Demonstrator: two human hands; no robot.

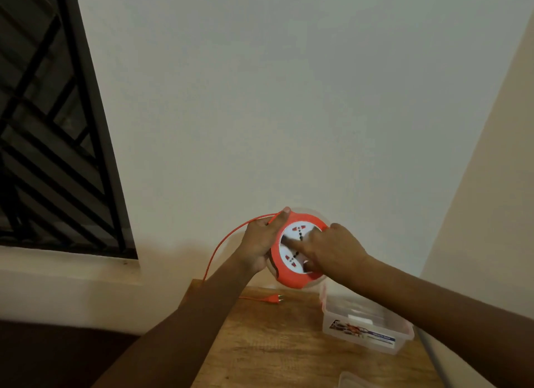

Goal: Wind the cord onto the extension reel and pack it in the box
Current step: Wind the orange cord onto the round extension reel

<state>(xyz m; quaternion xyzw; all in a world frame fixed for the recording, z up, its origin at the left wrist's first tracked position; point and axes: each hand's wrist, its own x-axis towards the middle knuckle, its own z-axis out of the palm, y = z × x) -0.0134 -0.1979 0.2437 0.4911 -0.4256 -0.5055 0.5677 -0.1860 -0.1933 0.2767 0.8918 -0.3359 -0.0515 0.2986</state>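
Orange reel (294, 254) with white socket face, gripped at its rim by left hand (260, 243); right hand (332, 251) fingers pressed on the face. Loose orange cord (219, 243), plug (273, 298) near far edge of surface (260, 344). Label on clear box (367, 327) unreadable.

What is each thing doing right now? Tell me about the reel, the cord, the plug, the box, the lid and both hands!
Extension reel: held up above the table, socket face toward the camera.
Cord: partly unwound, looping down from the reel.
Plug: lying on the table, unplugged.
Box: open, on the table.
Lid: off, lying near the box.
Left hand: gripping the reel's rim.
Right hand: fingers on the reel's white face.
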